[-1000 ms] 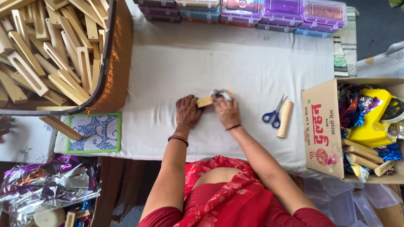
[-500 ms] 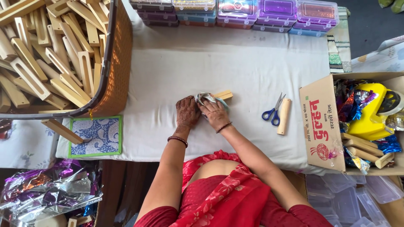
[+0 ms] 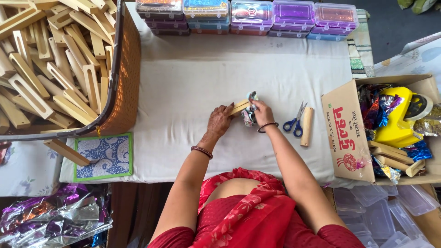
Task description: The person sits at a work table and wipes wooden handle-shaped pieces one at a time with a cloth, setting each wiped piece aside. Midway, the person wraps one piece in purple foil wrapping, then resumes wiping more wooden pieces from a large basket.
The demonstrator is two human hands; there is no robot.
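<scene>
At the frame's centre, the left hand point(image 3: 219, 123) pins the wooden block point(image 3: 240, 107) flat so the right hand point(image 3: 261, 112), pinching shiny foil point(image 3: 249, 115), can wrap its end.

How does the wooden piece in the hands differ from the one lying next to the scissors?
The wooden piece in the hands is gripped by the left hand, and the right hand presses shiny wrapping onto its end; the loose wooden piece lies untouched by the blue-handled scissors. The held one lies nearly crosswise, the loose one nearly upright in view. Both are pale wood.
</scene>
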